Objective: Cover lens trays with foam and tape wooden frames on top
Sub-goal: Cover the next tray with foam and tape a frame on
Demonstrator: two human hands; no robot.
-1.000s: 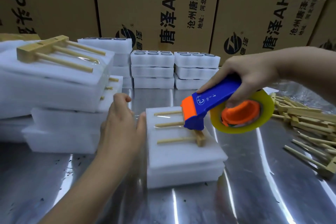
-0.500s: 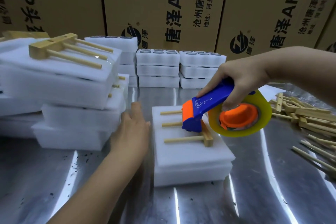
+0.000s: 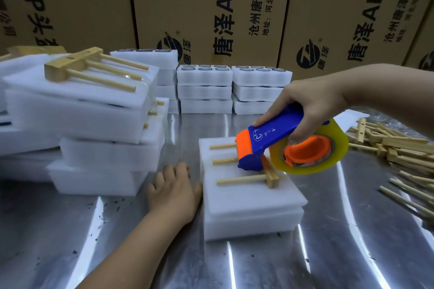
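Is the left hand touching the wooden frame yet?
Apart. Head view: left hand rests beside the foam block; white foam shows between thumb and wooden frame.

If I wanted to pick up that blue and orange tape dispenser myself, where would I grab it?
Probably by the blue handle of the tape dispenser, coming from above: it is a long bar arching over the tape roll, just where the right hand wraps it. I'd keep off the orange front end, which points down at the wooden frame.
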